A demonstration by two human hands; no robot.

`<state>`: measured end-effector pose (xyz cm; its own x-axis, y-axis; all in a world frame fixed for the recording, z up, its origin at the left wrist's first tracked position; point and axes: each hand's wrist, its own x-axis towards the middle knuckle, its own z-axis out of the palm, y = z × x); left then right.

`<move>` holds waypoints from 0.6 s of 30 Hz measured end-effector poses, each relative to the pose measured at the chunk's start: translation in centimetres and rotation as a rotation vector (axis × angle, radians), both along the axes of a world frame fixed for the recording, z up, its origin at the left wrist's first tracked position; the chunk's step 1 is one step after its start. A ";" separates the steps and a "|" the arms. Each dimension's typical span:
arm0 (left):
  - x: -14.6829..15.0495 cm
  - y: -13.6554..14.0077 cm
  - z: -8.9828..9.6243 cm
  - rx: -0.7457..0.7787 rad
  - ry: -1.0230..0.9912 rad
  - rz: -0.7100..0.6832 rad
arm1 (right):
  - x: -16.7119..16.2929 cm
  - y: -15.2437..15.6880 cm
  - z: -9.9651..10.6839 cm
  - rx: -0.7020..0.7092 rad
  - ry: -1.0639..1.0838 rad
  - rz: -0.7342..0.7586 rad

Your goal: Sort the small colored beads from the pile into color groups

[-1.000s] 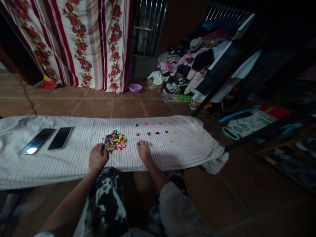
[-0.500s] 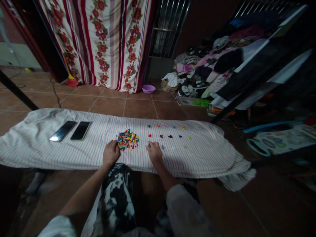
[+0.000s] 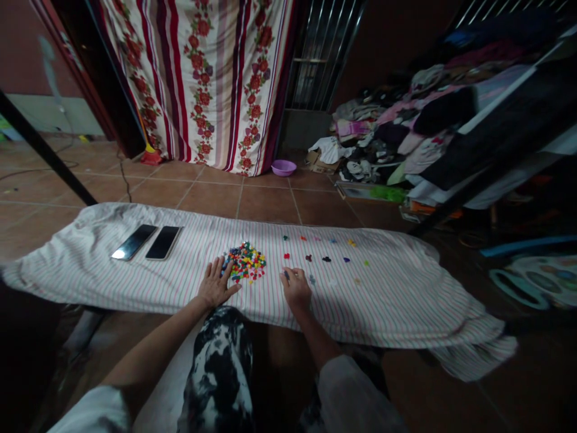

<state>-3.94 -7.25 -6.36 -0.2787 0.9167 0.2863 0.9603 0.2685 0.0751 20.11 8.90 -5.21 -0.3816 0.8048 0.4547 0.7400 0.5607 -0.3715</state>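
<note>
My left hand (image 3: 215,284) lies palm down on the striped cloth with its fingers spread, the fingertips at the left edge of a heap of small multicoloured plastic pieces (image 3: 247,261). My right hand (image 3: 296,287) rests to the right of the heap, its fingers pinched at a small dark blue-grey piece (image 3: 286,275) on the cloth. Beyond and beside it, small groups of pieces sit in rows sorted by colour, among them a red one (image 3: 286,256), a brown one (image 3: 309,258), a black one (image 3: 326,259) and a yellow one (image 3: 351,242).
Two phones, one with a glare (image 3: 135,242) and one dark (image 3: 163,242), lie on the left of the striped cloth (image 3: 396,307). Past the table are a purple basin (image 3: 283,168), a flowered curtain (image 3: 216,84) and a heap of clothes (image 3: 383,129).
My left hand has spread its fingers and flattened beside the heap. My right hand stays at the dark piece. The whole view has shifted, so things appear further right and slightly lower.
</note>
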 end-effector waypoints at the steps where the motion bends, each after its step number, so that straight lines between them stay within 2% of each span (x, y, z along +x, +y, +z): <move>1: 0.1 0.5 0.2 0.011 0.005 -0.004 | 0.0 0.0 -0.1 0.006 0.015 0.010; 6: 0.1 2.8 1.3 0.035 0.017 -0.048 | 0.1 0.1 0.0 -0.007 0.029 0.024; 13: -1.3 6.2 1.7 0.038 -0.078 0.042 | 0.2 0.1 0.5 -0.041 0.017 0.028; 18: -1.3 9.0 2.3 0.009 -0.140 0.029 | 0.2 0.1 0.8 -0.069 0.017 0.006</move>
